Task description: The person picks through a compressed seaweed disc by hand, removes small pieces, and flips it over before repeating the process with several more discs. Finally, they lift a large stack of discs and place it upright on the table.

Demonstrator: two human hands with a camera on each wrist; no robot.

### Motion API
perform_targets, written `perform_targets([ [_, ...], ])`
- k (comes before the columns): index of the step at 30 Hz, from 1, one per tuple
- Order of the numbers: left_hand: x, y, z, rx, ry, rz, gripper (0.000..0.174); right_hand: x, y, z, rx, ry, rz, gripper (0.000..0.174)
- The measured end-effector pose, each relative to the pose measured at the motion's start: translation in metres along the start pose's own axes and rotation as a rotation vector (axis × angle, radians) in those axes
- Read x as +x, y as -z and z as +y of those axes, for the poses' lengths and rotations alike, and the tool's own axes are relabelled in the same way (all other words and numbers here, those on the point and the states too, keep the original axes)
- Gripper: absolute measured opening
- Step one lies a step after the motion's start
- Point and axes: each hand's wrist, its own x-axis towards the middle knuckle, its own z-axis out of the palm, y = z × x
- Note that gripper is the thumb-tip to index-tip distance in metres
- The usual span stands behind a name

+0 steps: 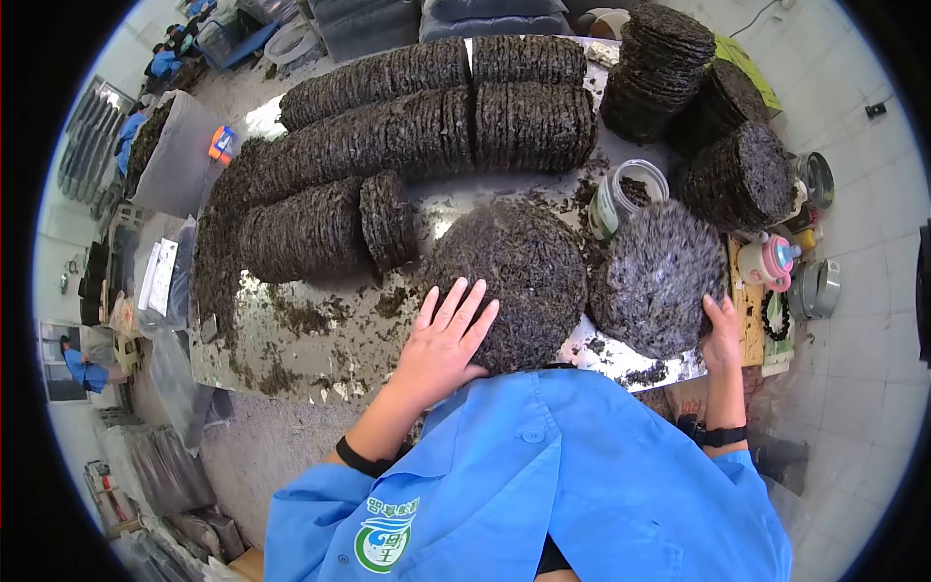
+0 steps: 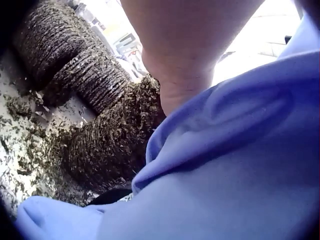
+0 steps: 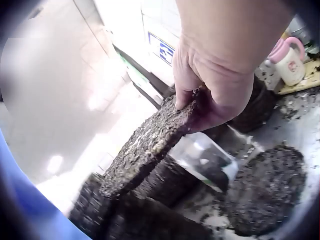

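Observation:
In the head view, my left hand (image 1: 436, 341) lies with straight, spread fingers on a round, dark dried-seaweed cake (image 1: 529, 276) at the table's front edge. To its right, my right hand (image 1: 721, 335) holds another seaweed cake (image 1: 659, 281) by its right edge, blurred. The right wrist view shows the thumb and fingers of my right hand (image 3: 215, 95) pinching this cake (image 3: 150, 145), which tilts above the table. The left wrist view is mostly filled by a blue sleeve (image 2: 225, 165) and a forearm; the left fingers are hidden there.
Rows of seaweed cakes on edge (image 1: 359, 136) span the table's back and left. Upright stacks (image 1: 659, 68) stand at the back right. A clear plastic jar (image 1: 606, 204) is behind the held cake. A pink-lidded bottle (image 1: 766, 260) stands at right. Loose flakes litter the metal tabletop (image 1: 330, 335).

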Motion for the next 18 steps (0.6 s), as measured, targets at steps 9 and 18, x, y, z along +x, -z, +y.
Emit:
perform_targets([
  [9,0.006,0.002,-0.013,-0.075,-0.119,0.073,0.081,0.03,-0.039,0.056,-0.782,0.309,-0.03,0.041],
  [18,-0.007,-0.019,0.001,-0.056,-0.078,0.217,0.071,-0.012,-0.165,0.003,-0.934,0.561,-0.395,0.047],
])
